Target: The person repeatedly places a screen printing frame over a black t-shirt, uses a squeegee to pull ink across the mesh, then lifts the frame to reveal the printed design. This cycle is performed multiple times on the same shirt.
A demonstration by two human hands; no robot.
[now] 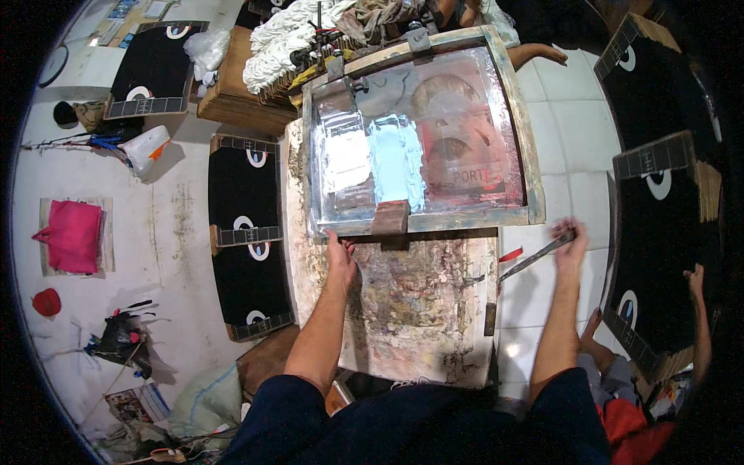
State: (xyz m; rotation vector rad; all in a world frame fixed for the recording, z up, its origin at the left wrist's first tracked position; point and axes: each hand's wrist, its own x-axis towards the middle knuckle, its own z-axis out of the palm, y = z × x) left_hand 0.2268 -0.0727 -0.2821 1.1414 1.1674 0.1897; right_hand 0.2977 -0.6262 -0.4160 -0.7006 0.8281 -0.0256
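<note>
A wooden-framed printing screen is tilted up above the stained printing table. White ink and light blue ink lie in thick side-by-side bands on its mesh. Reddish stains mark the mesh's right part. My left hand is at the frame's near left corner, fingers curled on its edge. Off the table's right side, my right hand is closed around one end of a long, dark, narrow bar. The bar slants down toward the table's edge, and I cannot tell whether it is attached there.
Black fabric panels on boards line both sides, left and right. Another person's hand reaches over the right boards. White cloths are heaped behind the screen. A pink cloth bundle lies far left.
</note>
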